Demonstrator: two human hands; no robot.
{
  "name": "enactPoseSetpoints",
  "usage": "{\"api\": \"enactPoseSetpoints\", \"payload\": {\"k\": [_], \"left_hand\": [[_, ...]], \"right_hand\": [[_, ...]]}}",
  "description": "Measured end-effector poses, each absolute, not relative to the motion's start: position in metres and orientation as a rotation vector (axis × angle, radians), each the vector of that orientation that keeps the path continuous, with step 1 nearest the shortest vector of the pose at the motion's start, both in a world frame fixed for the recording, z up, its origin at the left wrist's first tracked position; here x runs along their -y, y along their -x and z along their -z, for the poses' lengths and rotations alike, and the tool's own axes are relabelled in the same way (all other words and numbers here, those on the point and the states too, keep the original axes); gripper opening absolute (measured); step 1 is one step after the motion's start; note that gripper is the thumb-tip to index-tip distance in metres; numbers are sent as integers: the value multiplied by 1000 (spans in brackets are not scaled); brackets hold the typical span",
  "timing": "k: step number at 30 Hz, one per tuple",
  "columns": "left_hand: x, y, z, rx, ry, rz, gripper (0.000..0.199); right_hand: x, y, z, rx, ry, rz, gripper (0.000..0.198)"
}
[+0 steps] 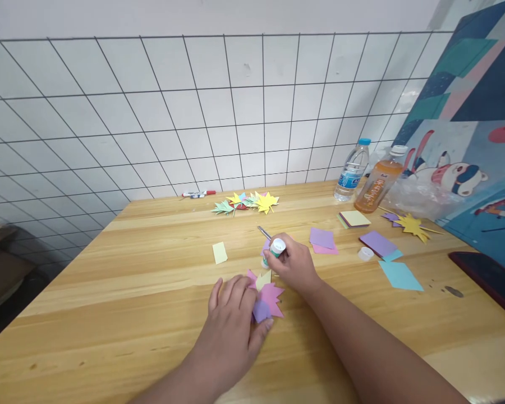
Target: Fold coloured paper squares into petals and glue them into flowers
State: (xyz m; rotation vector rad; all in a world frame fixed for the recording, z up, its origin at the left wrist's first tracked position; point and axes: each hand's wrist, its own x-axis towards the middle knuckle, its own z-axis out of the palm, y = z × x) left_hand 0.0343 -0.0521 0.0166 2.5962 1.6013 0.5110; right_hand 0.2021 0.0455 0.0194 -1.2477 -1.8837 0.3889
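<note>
No word can be read for sure. The orange bottle [381,180] has pale letters [373,192] up its side, but they look blurry. The water bottle [352,169] has tiny white marks on its blue label [349,180], too small to read.

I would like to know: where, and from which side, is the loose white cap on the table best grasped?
Probably best to pinch the white cap by its round side wall, coming from the near left: it sits low, bare table shows there, and purple paper borders its far right side.
</note>
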Motion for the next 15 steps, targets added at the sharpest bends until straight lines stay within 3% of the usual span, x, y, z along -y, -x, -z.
{"api": "enactPoseSetpoints", "payload": {"k": [7, 15], "left_hand": [[67, -42, -11, -1509, -2746, -359, 48], [68, -43, -6, -1588, -2731, -293, 52]], "right_hand": [[-31, -196, -28, 2120, 1125, -480, 12], [-34, -192, -21, 2267, 1166, -463, 12]]}}
